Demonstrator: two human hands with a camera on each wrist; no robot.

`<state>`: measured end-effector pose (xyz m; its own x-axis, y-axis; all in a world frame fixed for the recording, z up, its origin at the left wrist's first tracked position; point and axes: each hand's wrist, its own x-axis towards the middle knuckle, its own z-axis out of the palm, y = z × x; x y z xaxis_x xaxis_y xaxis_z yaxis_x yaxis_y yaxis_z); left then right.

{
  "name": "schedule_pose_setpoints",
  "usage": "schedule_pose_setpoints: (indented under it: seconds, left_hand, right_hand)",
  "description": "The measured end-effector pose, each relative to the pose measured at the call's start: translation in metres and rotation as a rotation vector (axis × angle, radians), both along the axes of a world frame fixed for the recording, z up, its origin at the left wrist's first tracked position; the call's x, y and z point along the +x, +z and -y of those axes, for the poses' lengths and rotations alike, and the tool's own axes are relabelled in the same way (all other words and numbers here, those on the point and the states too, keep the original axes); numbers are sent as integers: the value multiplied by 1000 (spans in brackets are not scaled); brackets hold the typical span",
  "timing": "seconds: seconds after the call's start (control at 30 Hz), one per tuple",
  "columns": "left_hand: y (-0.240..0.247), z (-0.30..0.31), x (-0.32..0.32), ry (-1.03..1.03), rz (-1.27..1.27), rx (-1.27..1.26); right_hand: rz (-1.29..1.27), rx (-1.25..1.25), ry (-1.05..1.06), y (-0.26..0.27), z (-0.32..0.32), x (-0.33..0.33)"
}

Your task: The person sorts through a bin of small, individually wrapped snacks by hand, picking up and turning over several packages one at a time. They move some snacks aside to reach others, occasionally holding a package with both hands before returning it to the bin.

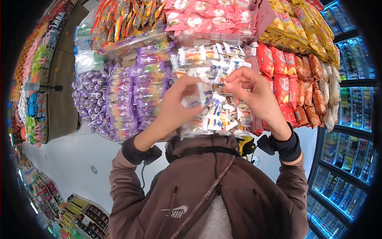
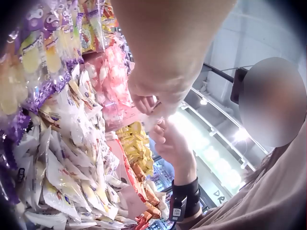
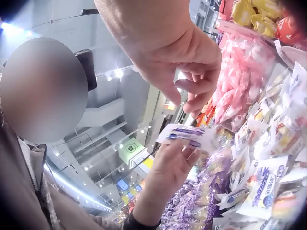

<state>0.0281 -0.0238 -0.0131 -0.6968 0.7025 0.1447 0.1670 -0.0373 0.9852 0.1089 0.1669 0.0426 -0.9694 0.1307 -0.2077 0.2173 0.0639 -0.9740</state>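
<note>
The left hand (image 1: 178, 104) pinches a small white packet with blue print (image 3: 189, 136) between thumb and fingers; in the head view the packet is partly blurred. Facing it, the right hand (image 1: 254, 92) has its fingers loosely bent, with nothing visible between them; the right wrist view shows a gap between its thumb and fingers. Both hands are above a heap of similar white packets (image 1: 217, 107). In the left wrist view the right hand (image 2: 173, 146) is close to the left hand (image 2: 160, 91), whose fingertips are partly hidden.
Purple-wrapped sweets (image 1: 123, 99) lie left of the white packets, red packs (image 1: 281, 85) and brown ones right. Pink (image 1: 211, 18) and yellow bags (image 1: 296, 24) stand behind, across a clear plastic divider. Lit shelves (image 1: 344, 143) line the right side.
</note>
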Motion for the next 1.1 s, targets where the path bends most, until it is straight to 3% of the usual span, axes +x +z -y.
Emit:
schedule_pose_setpoints:
  seconds: [0.1, 0.2, 0.33, 0.57, 0.67, 0.7, 0.77, 0.87, 0.97, 1.1]
  left_hand:
    - [-2, 6, -4, -52, 99, 103]
    - [-1, 10, -4, -58, 160, 144]
    - [-7, 17, -3, -61, 137, 145]
    - [-7, 17, -5, -209, 242, 188]
    - [-7, 20, -3, -237, 399, 206]
    - [-7, 21, -4, -256, 459, 196]
    - [-5, 22, -6, -292, 579, 175]
    - [-10, 22, -16, -444, 394, -88]
    - [-1, 21, -14, -410, 484, -234]
    - [-10, 20, -10, -201, 458, -185]
  right_hand:
    - [-6, -45, 26, -11, 2, 1]
    - [174, -167, 66, 3, 12, 2]
    - [98, -174, 4, -13, 13, 2]
    - [176, -52, 151, -14, 15, 1]
    - [86, -82, 158, -24, 23, 6]
    - [-30, 86, 156, -23, 21, 6]
    - [-40, 92, 39, -18, 17, 3]
    - [-139, 164, 38, -6, 16, 0]
    - [-123, 165, 143, -10, 19, 2]
    - [-3, 63, 75, -21, 19, 4]
